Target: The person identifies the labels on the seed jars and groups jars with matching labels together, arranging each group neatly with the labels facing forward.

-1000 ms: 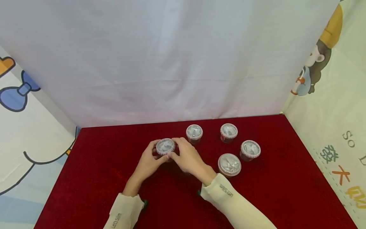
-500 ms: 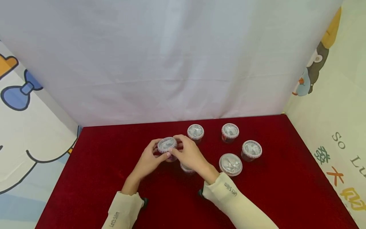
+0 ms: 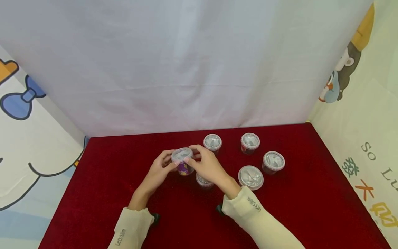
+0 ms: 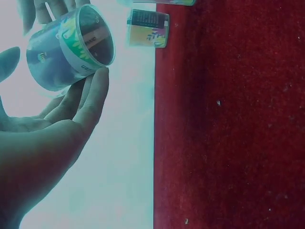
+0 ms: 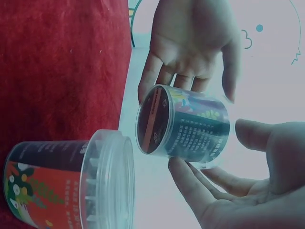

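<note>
L hand (image 3: 158, 172) & R hand (image 3: 206, 166) both grip same clear-lidded cup (image 3: 184, 167) w/ purple label, fingers round its sides; it's btwn them, up off red cloth (image 3: 102, 193), base showing in wrist views; lidded tub (image 3: 204, 182) partly hidden nr R hand, 4 other tubs (image 3: 250, 177) about

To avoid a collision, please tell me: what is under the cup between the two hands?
The cup is held up, its base visible, with red cloth below. In the head view, the cup hides the cloth directly behind it.
</note>
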A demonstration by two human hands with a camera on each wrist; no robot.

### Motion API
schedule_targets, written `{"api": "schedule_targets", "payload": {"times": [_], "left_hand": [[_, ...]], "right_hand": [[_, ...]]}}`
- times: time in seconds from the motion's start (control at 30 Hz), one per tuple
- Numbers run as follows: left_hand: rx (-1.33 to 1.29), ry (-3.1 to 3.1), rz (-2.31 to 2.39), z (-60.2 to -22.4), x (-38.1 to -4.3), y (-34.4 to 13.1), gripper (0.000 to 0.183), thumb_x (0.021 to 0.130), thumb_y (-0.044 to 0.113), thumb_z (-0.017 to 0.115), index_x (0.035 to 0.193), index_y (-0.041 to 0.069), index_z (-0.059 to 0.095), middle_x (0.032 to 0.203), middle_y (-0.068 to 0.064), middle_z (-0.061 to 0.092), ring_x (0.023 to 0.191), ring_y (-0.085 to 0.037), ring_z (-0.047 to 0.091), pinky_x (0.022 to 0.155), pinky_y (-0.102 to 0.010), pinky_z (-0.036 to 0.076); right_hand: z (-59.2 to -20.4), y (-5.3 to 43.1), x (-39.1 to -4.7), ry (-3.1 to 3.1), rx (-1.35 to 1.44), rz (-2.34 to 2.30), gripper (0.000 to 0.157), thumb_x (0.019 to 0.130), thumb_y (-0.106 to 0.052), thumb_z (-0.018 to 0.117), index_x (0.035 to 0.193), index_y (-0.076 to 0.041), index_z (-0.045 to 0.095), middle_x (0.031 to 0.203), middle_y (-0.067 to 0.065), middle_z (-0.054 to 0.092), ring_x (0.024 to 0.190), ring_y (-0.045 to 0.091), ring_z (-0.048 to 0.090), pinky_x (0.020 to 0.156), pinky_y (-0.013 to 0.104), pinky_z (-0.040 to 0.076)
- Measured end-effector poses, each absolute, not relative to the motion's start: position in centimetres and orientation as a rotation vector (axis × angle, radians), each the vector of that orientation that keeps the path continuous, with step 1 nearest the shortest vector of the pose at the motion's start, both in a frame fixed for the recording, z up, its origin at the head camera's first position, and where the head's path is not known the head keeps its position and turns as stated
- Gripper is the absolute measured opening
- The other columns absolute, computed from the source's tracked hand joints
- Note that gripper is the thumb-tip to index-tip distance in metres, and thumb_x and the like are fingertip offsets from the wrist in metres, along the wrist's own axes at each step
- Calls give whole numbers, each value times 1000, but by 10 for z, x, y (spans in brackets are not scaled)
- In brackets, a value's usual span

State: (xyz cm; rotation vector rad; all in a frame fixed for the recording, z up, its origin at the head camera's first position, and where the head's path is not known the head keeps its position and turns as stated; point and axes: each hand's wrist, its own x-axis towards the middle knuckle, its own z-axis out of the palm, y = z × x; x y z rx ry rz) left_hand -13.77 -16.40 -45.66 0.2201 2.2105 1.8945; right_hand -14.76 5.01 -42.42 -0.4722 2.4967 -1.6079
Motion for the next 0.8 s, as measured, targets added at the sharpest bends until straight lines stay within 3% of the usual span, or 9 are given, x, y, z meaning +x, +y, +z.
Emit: {"api": "schedule_targets", "payload": {"times": [0.27,0.8], "left_hand": [[209,2215,1933,-456,-137,-163,45,108,13,60,147,-4,46,143,-26,60,116,-16,62,93,-24,57],[150,2158,1964,-448,-133,-157,39,108,14,61,138,-4,44,134,-24,60,111,-14,65,95,-31,58]], "right_hand": [[-422,48,-142,2449,-407,-1657,45,104,-19,67,144,0,58,133,19,67,123,37,66,98,49,58],[-422,49,-136,2386,-372,-1736,47,105,-19,68,145,3,56,132,21,66,119,39,67,97,48,59]]}}
